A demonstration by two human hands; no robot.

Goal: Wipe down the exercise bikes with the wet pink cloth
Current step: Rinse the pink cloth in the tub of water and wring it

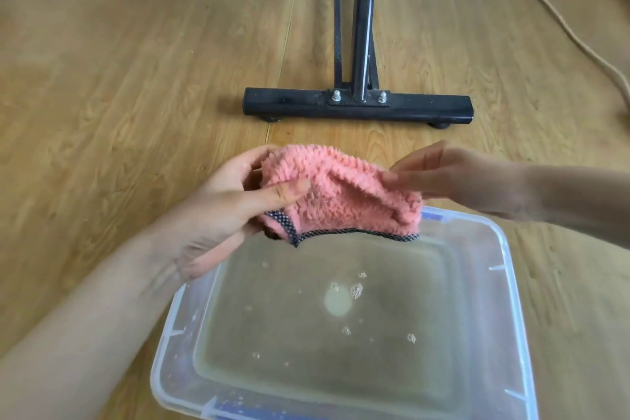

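Plastic tub [509, 283] of water under pink cloth [341, 194]; bike base [289, 104] beyond

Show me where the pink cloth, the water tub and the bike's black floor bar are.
pink cloth [344, 187]: head view, middle of its fluffy face.
water tub [484, 245]: head view, clear wall at the far right corner.
bike's black floor bar [289, 103]: head view, left half of the bar.
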